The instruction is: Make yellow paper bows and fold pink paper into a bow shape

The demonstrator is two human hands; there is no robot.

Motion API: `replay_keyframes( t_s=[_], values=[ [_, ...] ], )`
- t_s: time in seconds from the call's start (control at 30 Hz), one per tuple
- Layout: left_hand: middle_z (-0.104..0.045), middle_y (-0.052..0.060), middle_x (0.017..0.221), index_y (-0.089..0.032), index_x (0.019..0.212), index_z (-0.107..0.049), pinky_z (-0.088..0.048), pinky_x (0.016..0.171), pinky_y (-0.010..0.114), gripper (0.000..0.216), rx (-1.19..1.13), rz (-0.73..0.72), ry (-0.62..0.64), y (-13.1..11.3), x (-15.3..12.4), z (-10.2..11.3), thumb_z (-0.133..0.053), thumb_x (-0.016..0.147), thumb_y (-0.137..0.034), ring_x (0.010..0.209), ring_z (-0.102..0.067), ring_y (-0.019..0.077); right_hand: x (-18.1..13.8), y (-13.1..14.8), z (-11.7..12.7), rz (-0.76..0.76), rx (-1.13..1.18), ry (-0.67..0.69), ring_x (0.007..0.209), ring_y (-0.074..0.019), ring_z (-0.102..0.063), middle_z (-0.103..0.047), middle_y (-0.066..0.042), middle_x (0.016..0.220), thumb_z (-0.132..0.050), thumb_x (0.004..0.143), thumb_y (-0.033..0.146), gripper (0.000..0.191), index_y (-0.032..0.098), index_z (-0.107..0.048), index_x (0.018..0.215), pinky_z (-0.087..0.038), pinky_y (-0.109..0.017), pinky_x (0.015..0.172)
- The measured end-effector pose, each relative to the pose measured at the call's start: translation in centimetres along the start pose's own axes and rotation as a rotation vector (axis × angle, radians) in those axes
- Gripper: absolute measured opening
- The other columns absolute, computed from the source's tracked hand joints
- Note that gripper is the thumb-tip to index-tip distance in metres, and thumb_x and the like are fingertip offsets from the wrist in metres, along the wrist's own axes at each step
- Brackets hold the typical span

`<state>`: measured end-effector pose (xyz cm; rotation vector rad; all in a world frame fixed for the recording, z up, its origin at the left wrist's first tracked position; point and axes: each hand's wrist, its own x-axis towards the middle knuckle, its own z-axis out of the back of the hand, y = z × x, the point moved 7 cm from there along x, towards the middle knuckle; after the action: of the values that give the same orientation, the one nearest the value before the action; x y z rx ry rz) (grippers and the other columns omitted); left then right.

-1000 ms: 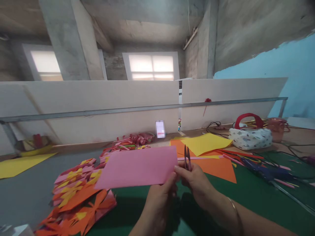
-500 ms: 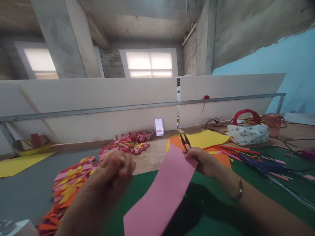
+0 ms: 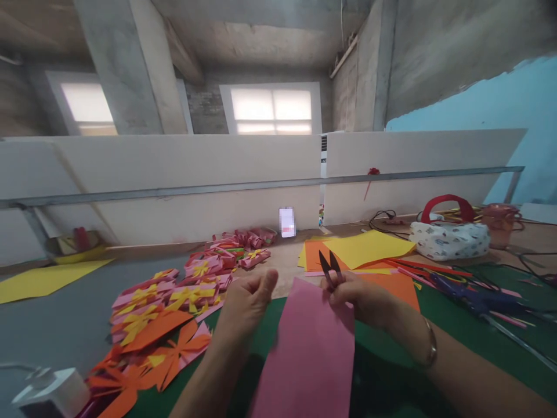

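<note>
My right hand (image 3: 365, 299) is closed on small black snips (image 3: 329, 266), whose blades point up and stand apart. The same hand pinches the far edge of a pink paper sheet (image 3: 308, 354), which hangs down toward me over the green mat (image 3: 439, 325). To the left of the sheet's top corner is my left hand (image 3: 246, 305), off the paper. Its fingers are curled, its thumb is raised, and nothing shows in it.
Orange, pink and yellow cut paper flowers (image 3: 156, 325) lie in a heap on the left. Orange and yellow sheets (image 3: 369, 247) lie beyond my hands. A patterned bag with a red handle (image 3: 450, 238), coloured strips and cables fill the right. A white box (image 3: 52, 392) sits at the near left.
My left hand let go of the pink sheet, swung away to the left, then came back beside it. The sheet turned from flat and wide to hanging lengthwise from my right hand.
</note>
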<state>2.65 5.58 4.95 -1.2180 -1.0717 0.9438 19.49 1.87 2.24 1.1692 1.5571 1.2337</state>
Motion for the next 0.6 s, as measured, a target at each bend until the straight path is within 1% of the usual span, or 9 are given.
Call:
replay_keyframes(
  t_s=[0.03,0.1,0.17,0.23,0.3,0.37,0.47,0.53,0.6],
  values=[
    [-0.045,-0.004,0.046,-0.016,0.046,-0.050,-0.027,0.042,0.018,0.044,0.030,-0.017,0.018,0.0,0.0,-0.3,-0.069,0.063,-0.052,0.044,-0.037,0.0064,0.0,0.0,-0.1,0.006,-0.066,0.016,0.053,-0.0085,-0.039,-0.049,0.004,0.057,-0.053,0.052,0.007,0.014,0.017,-0.056,0.062,-0.024,-0.022,0.048],
    [-0.057,-0.001,0.056,-0.015,0.059,-0.062,-0.034,0.048,0.019,0.035,-0.003,0.017,0.148,0.3,-0.3,-1.6,-0.074,0.057,-0.047,0.053,-0.049,0.0106,0.1,-0.1,-0.3,0.026,-0.151,0.045,0.052,-0.0084,-0.039,-0.050,0.004,0.056,-0.052,0.054,0.008,0.012,0.017,-0.056,0.061,-0.023,-0.023,0.048],
    [-0.063,0.003,0.062,-0.013,0.069,-0.067,-0.041,0.054,0.022,0.031,-0.094,0.144,0.303,1.3,-0.9,-3.2,-0.077,0.056,-0.039,0.058,-0.057,0.0151,0.2,-0.2,-0.3,0.027,-0.194,0.057,0.051,-0.0083,-0.040,-0.050,0.004,0.055,-0.055,0.056,0.010,0.009,0.017,-0.057,0.062,-0.023,-0.023,0.048],
    [-0.067,0.006,0.065,-0.012,0.074,-0.069,-0.045,0.058,0.026,0.027,-0.179,0.292,0.368,2.3,-1.6,-4.2,-0.077,0.054,-0.029,0.060,-0.061,0.0184,0.3,-0.5,-0.1,0.000,-0.235,0.041,0.051,-0.0083,-0.040,-0.049,0.004,0.055,-0.059,0.059,0.013,0.007,0.017,-0.057,0.063,-0.023,-0.023,0.048],
    [-0.068,0.007,0.065,-0.012,0.075,-0.070,-0.048,0.060,0.029,0.025,-0.229,0.365,0.352,2.9,-1.9,-4.4,-0.076,0.053,-0.022,0.059,-0.062,0.0190,0.3,-0.5,0.1,-0.024,-0.280,0.015,0.051,-0.0079,-0.039,-0.047,0.004,0.055,-0.065,0.063,0.019,0.009,0.016,-0.057,0.065,-0.023,-0.023,0.048],
    [-0.068,0.007,0.063,-0.012,0.076,-0.071,-0.049,0.061,0.029,0.025,-0.256,0.369,0.326,3.0,-1.8,-4.2,-0.076,0.053,-0.021,0.057,-0.063,0.0187,0.3,-0.2,0.2,-0.016,-0.311,-0.009,0.053,-0.0078,-0.038,-0.047,0.004,0.060,-0.068,0.069,0.033,0.019,0.016,-0.059,0.071,-0.024,-0.022,0.048],
    [-0.068,0.007,0.063,-0.013,0.076,-0.070,-0.049,0.057,0.027,0.024,-0.266,0.356,0.292,2.9,-1.5,-3.5,-0.076,0.055,-0.025,0.059,-0.064,0.0183,0.0,0.9,0.5,0.035,-0.364,-0.034,0.057,-0.0085,-0.037,-0.045,0.003,0.067,-0.056,0.078,0.055,0.040,0.017,-0.062,0.089,-0.026,-0.022,0.049],
    [-0.068,0.007,0.064,-0.013,0.077,-0.069,-0.048,0.056,0.026,0.026,-0.265,0.353,0.271,2.8,-1.2,-3.0,-0.076,0.056,-0.026,0.060,-0.064,0.0184,-0.2,1.4,0.7,0.043,-0.421,-0.019,0.056,-0.0086,-0.035,-0.044,0.002,0.067,-0.048,0.082,0.059,0.046,0.017,-0.062,0.093,-0.026,-0.022,0.049],
    [-0.068,0.006,0.062,-0.013,0.076,-0.069,-0.046,0.053,0.025,0.025,-0.249,0.337,0.260,2.7,-1.0,-2.6,-0.076,0.055,-0.026,0.058,-0.062,0.0177,-0.4,1.6,0.9,0.039,-0.464,0.012,0.056,-0.0086,-0.036,-0.044,0.002,0.066,-0.047,0.083,0.058,0.044,0.017,-0.062,0.085,-0.027,-0.022,0.050]
  ],
)
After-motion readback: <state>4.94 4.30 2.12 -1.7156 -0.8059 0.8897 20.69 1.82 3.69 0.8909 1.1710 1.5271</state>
